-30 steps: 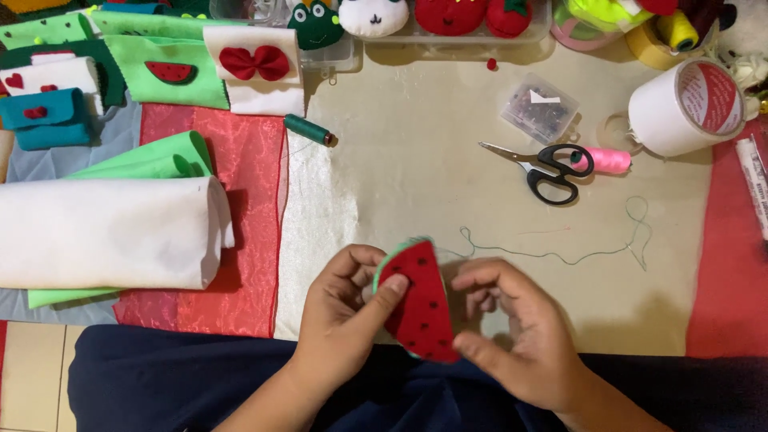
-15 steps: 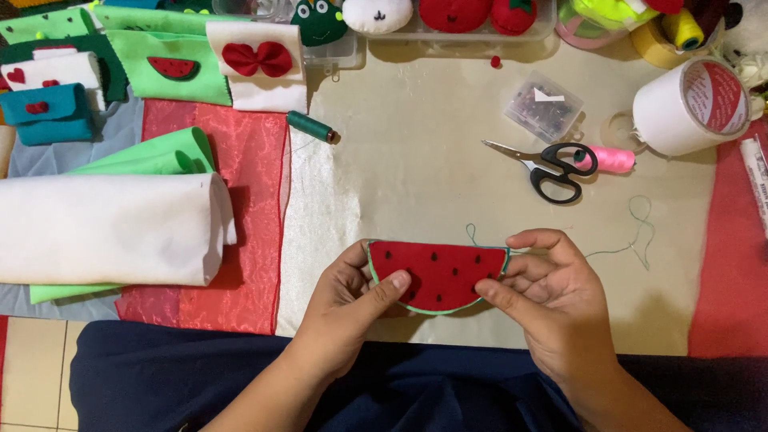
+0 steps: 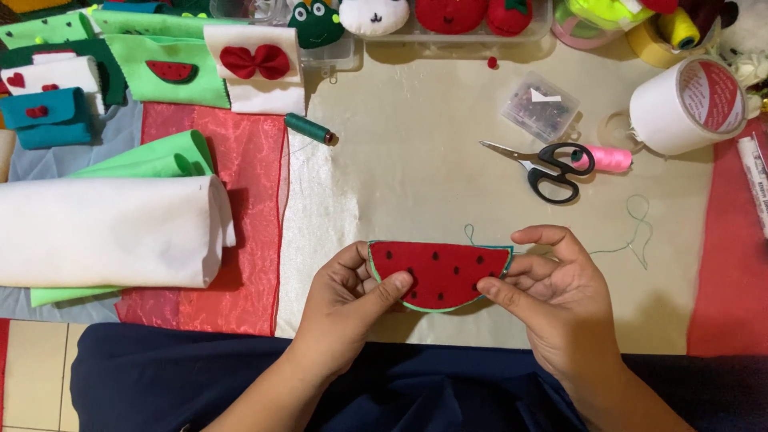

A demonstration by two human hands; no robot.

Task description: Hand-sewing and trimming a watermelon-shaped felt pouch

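Head view, held piece: we note a felt watermelon slice [image 3: 440, 274], a flat half-disc of red felt with small dark seed stitches and a thin green stitched edge, straight side up, held level above the cream cloth [image 3: 416, 176] near the front edge of the table.
Head view, left hand: our left hand [image 3: 352, 300] pinches the slice's left corner, thumb pressed on the red face, fingers curled behind.
Head view, right hand: our right hand [image 3: 560, 296] pinches the right corner, thumb on the face, forefinger arched over the top edge.
Head view, thread: a thin green thread [image 3: 636, 232] runs from the slice's top edge in loose loops across the cloth to the right.
Head view, tools: black-handled scissors [image 3: 540, 166] lie closed beyond the slice; a pink thread spool [image 3: 608, 158] lies just beside the handles; a clear plastic pin box [image 3: 540, 104] sits farther back.
Head view, right edge: a wide white tape roll [image 3: 680, 108] with a red core lies on its side.
Head view, left side: a thick white felt roll [image 3: 108, 232] rests on sheer red fabric [image 3: 252, 240], with a green felt roll [image 3: 152, 160] behind it; a dark green spool [image 3: 308, 128] lies near.
Head view, far edge: stuffed felt figures sit in a clear tray [image 3: 448, 32].
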